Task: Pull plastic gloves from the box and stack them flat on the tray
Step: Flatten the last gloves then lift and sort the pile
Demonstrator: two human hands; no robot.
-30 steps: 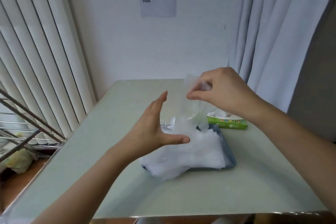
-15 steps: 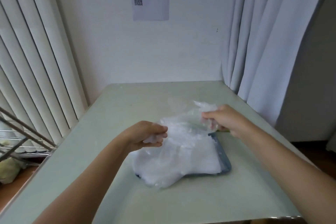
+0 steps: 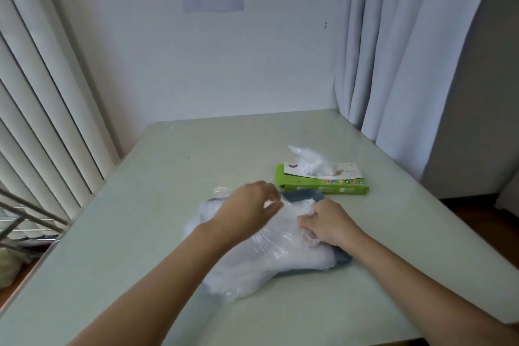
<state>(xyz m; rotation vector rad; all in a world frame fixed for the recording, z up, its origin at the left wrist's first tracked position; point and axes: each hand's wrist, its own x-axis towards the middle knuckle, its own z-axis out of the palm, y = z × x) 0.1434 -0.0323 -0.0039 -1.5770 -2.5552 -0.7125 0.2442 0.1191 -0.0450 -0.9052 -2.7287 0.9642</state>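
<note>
Head: L hand (image 3: 247,209), R hand (image 3: 329,225) on gloves (image 3: 280,257)

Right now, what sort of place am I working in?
Likely a plain indoor room, perhaps home or office: a pale table in a corner, white curtains to the right, vertical blinds to the left.

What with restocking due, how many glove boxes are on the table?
1. The green box lies on the table just behind the blue tray, right of centre; none seems hidden.
</note>
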